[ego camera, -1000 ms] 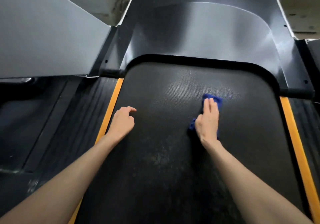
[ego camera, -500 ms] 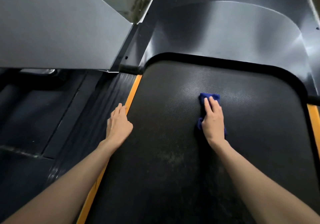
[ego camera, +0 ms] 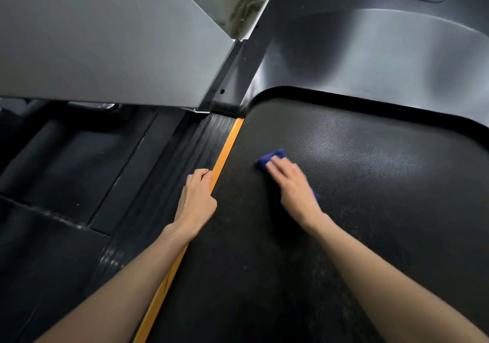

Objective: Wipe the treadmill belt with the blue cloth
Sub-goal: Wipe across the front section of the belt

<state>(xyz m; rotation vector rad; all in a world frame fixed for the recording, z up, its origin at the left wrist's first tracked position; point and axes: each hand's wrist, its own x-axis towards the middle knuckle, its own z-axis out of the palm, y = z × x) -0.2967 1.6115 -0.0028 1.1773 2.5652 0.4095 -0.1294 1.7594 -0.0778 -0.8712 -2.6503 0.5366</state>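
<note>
right hand (ego camera: 292, 183) flat, pressing cloth (ego camera: 271, 157), now swept toward belt's (ego camera: 370, 210) left edge; left hand (ego camera: 197, 197) loosely curled, empty, on orange strip (ego camera: 225, 152).

Both forearms are bare from the bottom edge of the view to the wrists, with no sleeve, watch, band or glove showing, and the left hand (ego camera: 197, 199) and right hand (ego camera: 295, 190) carry no rings.
</note>
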